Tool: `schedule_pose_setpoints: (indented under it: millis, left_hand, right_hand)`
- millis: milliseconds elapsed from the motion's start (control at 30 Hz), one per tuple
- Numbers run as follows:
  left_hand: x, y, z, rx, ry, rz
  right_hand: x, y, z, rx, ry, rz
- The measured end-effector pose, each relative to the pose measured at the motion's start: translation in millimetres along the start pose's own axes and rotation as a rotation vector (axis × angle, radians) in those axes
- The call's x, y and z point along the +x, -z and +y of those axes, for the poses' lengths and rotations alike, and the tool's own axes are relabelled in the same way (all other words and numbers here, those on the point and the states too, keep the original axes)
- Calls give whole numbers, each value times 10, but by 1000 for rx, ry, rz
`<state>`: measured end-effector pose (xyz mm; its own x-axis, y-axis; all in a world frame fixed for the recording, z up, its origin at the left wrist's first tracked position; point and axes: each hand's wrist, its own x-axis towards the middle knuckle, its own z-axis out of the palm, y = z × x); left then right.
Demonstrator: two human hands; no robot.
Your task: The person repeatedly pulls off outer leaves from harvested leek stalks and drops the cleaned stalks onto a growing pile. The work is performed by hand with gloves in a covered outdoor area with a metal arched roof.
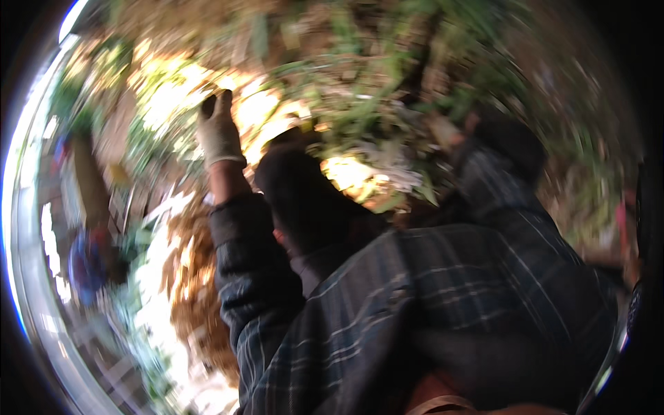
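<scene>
My left hand (221, 135), in a pale glove with darker fingertips, is stretched forward over sunlit plants and soil (173, 90). Its fingers point away from me and are slightly apart, and I make out nothing held in them. On the right, my plaid sleeve (501, 176) reaches down toward green leaves. My right hand (448, 133) is a brownish smear at the end of that arm, partly lost among the plants; its fingers and anything in them cannot be made out. Motion blurs the whole view.
My dark-clothed knee (297, 183) is between my arms. A brown, straw-like heap (197, 297) lies beside my left forearm. Farther left are a long tan object (84, 180) and a blue rounded object (86, 266). Blurred greenery (387, 90) spreads ahead.
</scene>
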<state>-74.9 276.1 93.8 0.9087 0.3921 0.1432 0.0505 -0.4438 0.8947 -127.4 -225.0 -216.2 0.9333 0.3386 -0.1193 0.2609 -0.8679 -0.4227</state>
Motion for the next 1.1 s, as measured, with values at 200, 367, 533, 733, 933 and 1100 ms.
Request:
schedule_pose_setpoints:
  millis: [200, 367, 533, 733, 933, 1100]
  left_hand:
    - [-323, -1859, 451, -50, -85, -607]
    - [-400, -2201, 256, 38, 210, -852]
    - [-435, -2326, 423, -17, 268, -864]
    - [-500, -2438, 501, -30, 399, -957]
    - [-513, -2479, 556, -79, 379, -916]
    - [-398, -2465, 393, -216, 140, -763]
  right_hand:
    - [65, -600, 600, -490, -469, -690]
    - [319, -1118, 931, -578, -616, -530]
    - [708, -1421, 1171, 22, -913, -475]
    - [853, -722, 825, 2028, -1123, 499]
    - [1146, 681, 256, 2647, -543, 692]
    - [1237, 1329, -892, 2307, -297, 622]
